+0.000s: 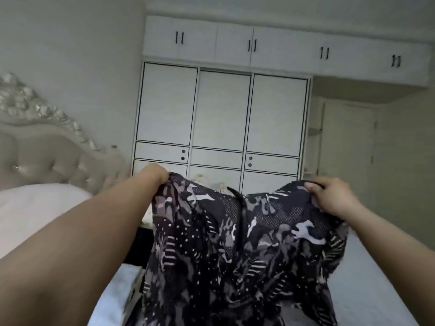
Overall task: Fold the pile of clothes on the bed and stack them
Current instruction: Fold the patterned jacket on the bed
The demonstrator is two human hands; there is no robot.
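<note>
A dark camouflage-patterned garment (235, 250) with a black drawstring at its waist hangs spread out in front of me, held up in the air above the bed (367, 285). My left hand (156, 175) grips its top left corner. My right hand (329, 196) grips its top right corner, with the fingers curled over the waistband. The garment hides most of the bed below it, and any other clothes there cannot be seen.
A tufted cream headboard (47, 156) and a white pillow or duvet (35, 212) lie to the left. A white wardrobe with black trim (221, 118) stands straight ahead. A closed door (348, 149) is at the right. A dark gap (138, 245) separates the bed from the bedding.
</note>
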